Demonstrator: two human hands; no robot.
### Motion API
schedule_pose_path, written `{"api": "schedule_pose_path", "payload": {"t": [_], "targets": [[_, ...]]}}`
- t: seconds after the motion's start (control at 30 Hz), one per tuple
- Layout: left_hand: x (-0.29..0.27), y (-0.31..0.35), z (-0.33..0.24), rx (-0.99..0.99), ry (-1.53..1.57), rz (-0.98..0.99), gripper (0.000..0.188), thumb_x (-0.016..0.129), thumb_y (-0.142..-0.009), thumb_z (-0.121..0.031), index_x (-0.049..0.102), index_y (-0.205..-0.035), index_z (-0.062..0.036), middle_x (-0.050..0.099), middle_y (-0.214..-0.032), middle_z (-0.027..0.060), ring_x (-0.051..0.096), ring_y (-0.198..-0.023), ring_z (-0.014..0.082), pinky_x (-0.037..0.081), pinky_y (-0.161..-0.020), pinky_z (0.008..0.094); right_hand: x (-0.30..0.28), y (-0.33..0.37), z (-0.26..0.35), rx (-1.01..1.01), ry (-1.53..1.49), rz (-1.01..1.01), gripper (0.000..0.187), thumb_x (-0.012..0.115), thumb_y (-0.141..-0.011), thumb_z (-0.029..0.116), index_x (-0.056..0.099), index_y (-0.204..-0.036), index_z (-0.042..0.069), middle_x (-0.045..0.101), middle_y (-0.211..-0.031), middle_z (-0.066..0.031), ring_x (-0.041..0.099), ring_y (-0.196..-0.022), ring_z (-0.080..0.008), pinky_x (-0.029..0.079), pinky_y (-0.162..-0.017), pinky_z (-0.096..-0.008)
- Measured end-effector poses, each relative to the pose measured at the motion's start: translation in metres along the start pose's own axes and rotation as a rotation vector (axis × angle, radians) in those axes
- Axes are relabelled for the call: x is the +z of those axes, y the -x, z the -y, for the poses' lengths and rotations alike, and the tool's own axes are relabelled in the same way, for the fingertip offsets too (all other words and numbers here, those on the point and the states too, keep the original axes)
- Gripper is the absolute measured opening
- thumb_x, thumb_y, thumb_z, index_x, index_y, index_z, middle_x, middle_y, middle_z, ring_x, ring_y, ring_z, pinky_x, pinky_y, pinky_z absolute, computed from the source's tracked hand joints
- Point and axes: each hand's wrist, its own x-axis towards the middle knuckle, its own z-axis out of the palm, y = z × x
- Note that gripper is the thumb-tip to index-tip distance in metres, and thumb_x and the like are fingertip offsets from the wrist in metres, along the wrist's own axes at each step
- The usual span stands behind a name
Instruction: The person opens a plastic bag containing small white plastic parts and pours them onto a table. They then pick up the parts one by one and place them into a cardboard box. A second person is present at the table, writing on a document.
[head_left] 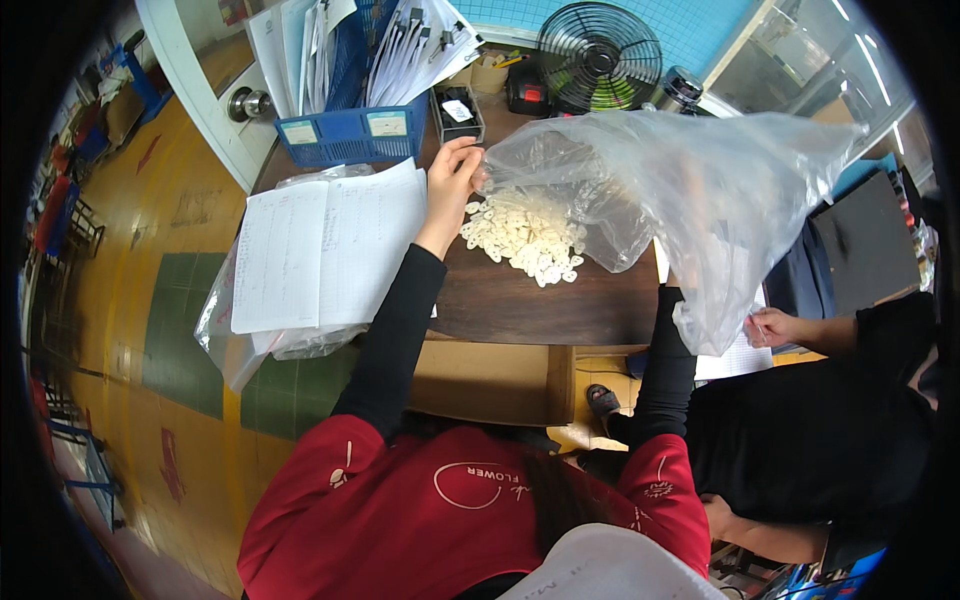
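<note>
A large clear plastic bag [720,215] spreads across the right half of the desk, raised and crumpled. My left hand [455,190] is closed, its fingers pinching the left edge of this bag. Just right of that hand, a pile of small cream-coloured pieces with holes [525,235] lies loose on the dark wooden desk [560,305], partly under the plastic. My right forearm reaches up behind the bag; folds of plastic blur my right hand, so its fingers cannot be made out. Another person's hand [775,328] touches the bag's lower right corner.
An open notebook [320,250] rests on plastic at the left. Behind it stands a blue file basket [350,135] full of papers. A black fan [600,58] and a flask [680,88] stand at the back. Below the desk edge is an open drawer [490,385]. A person sits close on my right.
</note>
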Motion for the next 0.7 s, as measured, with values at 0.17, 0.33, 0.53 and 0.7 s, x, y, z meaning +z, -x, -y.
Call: {"api": "schedule_pose_path", "payload": {"t": [0.17,0.33,0.53,0.7], "targets": [[0.030,0.050,-0.038,0.050,-0.218,0.079,0.043,0.063,-0.103,-0.033,0.058,-0.136,-0.0063,0.062,-0.131,0.0050,0.057,-0.120,0.0182,0.043,-0.101,0.0334,-0.009,0.012,0.015,-0.085,-0.060,0.006,0.038,0.051,-0.106,0.034,0.064,-0.120,0.002,0.068,-0.106,-0.0060,0.064,-0.095,-0.0136,0.052,-0.083,-0.0288],[0.074,0.141,-0.077,-0.235,-0.183,0.534,0.056,0.071,-0.097,-0.033,0.051,-0.143,-0.0075,0.061,-0.130,0.0079,0.054,-0.126,0.0186,0.040,-0.108,0.0376,-0.007,0.006,0.021,-0.154,-0.054,0.058,0.046,0.051,-0.108,0.040,0.064,-0.125,0.000,0.069,-0.109,-0.0079,0.064,-0.098,-0.0145,0.053,-0.086,-0.0304],[0.077,0.151,-0.079,-0.057,-0.233,0.498,0.091,0.079,-0.089,-0.008,0.022,-0.160,-0.0144,0.056,-0.130,0.0136,0.061,-0.110,0.0194,0.053,-0.091,0.0348,0.012,0.059,0.014,-0.118,-0.011,0.160,0.050,0.054,-0.107,0.040,0.059,-0.132,-0.002,0.067,-0.120,-0.0123,0.065,-0.102,-0.0179,0.054,-0.089,-0.0318],[0.045,0.140,-0.098,-0.228,-0.270,0.263,0.026,0.068,-0.098,-0.007,0.066,-0.123,0.0014,0.073,-0.092,0.0043,0.055,-0.066,0.0011,0.041,-0.058,0.0185,-0.043,0.092,-0.011,0.274,0.026,-0.028,0.060,0.071,-0.097,0.019,0.045,-0.149,0.003,0.057,-0.142,-0.0149,0.058,-0.123,-0.0227,0.047,-0.108,-0.0378]]}}
